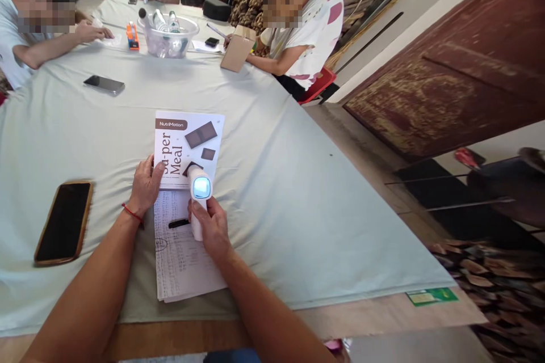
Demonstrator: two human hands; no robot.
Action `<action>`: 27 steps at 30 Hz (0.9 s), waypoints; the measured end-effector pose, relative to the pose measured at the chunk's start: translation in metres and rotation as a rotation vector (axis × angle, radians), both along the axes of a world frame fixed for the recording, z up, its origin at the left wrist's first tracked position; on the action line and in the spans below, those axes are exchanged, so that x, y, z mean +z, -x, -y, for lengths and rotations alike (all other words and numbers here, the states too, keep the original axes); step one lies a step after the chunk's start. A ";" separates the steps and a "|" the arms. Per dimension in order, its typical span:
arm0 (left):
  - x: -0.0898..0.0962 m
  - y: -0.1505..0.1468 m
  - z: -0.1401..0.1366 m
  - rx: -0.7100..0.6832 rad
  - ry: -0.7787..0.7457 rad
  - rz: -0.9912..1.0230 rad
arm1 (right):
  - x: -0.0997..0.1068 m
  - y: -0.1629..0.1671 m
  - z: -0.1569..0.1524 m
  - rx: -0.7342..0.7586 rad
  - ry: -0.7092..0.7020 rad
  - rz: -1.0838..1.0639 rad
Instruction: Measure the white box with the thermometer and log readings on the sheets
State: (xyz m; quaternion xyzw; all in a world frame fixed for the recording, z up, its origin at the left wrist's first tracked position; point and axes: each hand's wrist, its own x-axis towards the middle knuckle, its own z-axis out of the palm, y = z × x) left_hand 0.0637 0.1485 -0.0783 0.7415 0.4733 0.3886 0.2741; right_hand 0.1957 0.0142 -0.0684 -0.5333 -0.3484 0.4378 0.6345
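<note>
**Scanner over the leaflet**

The right hand (213,227) is wrapped around a white scanner (199,195), its lit screen up and its nose over the leaflet (187,147). The left hand (145,184) lies flat with fingers together on the leaflet's left edge. The leaflet rests on a printed sheet (183,255) beside a pen (179,223). The scan seems under way, its result unreadable. A phone (63,221) lies at left on the cloth (298,210).

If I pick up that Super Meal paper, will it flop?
Probably yes. The paper looks thin and flat, so it would likely bend and feel light. The left hand presses its edge, so it may slide easily on the smooth cloth if pushed.
</note>
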 end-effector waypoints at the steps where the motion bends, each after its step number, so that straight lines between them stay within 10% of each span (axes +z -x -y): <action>1: 0.000 0.000 -0.001 -0.002 -0.006 0.001 | -0.001 0.000 0.000 0.005 0.000 0.008; 14: -0.002 -0.002 -0.007 -0.020 -0.089 0.026 | 0.044 -0.035 0.045 -0.063 0.146 0.185; 21: -0.006 -0.003 -0.010 -0.022 -0.092 0.067 | 0.010 -0.051 0.114 -0.331 0.299 0.376; 27: -0.009 -0.003 -0.013 -0.036 -0.090 0.081 | -0.013 -0.072 0.113 -0.376 0.429 0.636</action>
